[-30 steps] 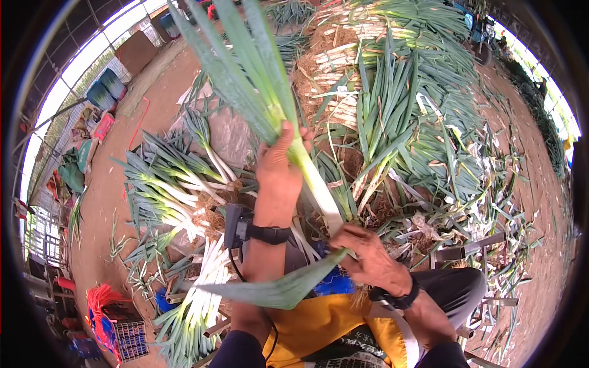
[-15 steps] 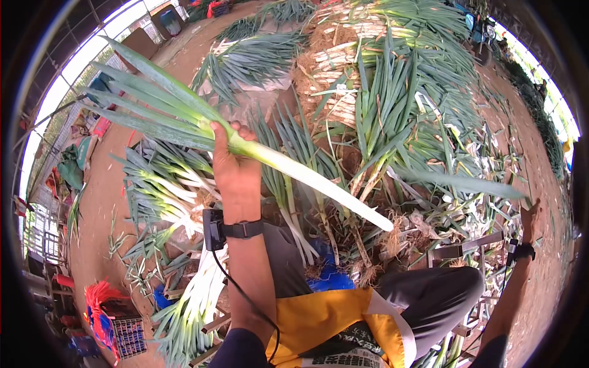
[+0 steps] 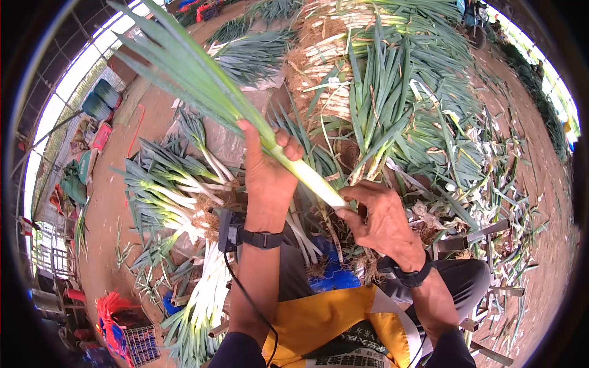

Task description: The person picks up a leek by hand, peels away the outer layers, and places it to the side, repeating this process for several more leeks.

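A single leek (image 3: 288,161) is held up in front of the seated person, above the lap, its white shank slanting down to the right and its long green leaves fanning up to the left. The left hand (image 3: 265,178) is closed around the stalk where white turns to green, and the right hand (image 3: 383,222) is pinched shut on the lower end of the white shank, thumb and fingers closed on its tip. The leek is judged to be light and fairly stiff along the shank, so it can be carried by a grip there, while the leaves look soft and floppy and would likely bend or tear if taken hold of; the smooth outer skin may be a little slippery. The firm white part is therefore judged the best place for a hold, as it is gripped now. A black band is worn on each wrist, the left one carrying a small black device (image 3: 228,230) with a cable. A yellow apron (image 3: 319,322) is spread over the lap; dark printed characters are seen at its lower edge, but they cannot be read. Trimmed leeks (image 3: 162,196) are laid on the ground to the left, and a large heap of untrimmed leeks (image 3: 392,86) is piled ahead.
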Tool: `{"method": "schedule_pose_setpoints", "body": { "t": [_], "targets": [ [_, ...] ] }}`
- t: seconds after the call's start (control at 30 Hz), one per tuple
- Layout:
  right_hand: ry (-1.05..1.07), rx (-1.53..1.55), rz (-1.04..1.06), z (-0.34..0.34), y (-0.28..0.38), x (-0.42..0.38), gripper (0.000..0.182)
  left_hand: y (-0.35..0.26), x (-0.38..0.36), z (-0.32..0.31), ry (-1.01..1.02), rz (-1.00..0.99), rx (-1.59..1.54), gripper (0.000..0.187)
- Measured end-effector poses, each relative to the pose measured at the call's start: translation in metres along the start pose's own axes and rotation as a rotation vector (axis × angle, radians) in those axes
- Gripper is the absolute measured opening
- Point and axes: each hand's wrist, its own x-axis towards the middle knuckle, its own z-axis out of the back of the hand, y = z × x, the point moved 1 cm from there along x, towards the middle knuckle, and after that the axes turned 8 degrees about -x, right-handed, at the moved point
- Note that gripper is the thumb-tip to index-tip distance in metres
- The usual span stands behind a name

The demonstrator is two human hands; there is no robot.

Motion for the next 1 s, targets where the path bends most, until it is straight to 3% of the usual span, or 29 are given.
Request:
{"method": "schedule_pose_setpoints", "body": {
  "t": [0.37,0.47,0.57,0.73,0.87,0.97,1.0],
  "targets": [
    [0.072,-0.049,-0.002,-0.02,0.005,0.007,0.01,0.003,-0.002,0.002,0.056,0.027,0.11,0.037],
    [0.008,-0.042,-0.007,-0.026,0.003,0.004,0.007,0.005,-0.004,0.0,0.047,0.042,0.106,0.04],
    [0.105,-0.017,-0.099,-0.024,-0.008,0.004,0.007,0.005,-0.008,-0.003,0.148,0.106,0.15,0.051],
    [0.325,0.355,-0.32,-0.024,-0.023,-0.002,0.01,0.011,-0.009,-0.008,0.269,0.275,0.017,0.065],
    [0.223,0.651,-0.526,-0.021,0.001,-0.016,0.026,0.012,-0.01,-0.011,0.272,0.295,-0.045,0.068],
    [0.376,0.959,-0.763,-0.044,-0.015,-0.027,0.03,0.008,-0.008,-0.008,0.372,0.327,-0.044,0.066],
    [0.381,0.961,-0.732,-0.056,-0.026,-0.032,0.032,0.008,-0.008,-0.008,0.413,0.351,-0.06,0.064]
  ]
}}
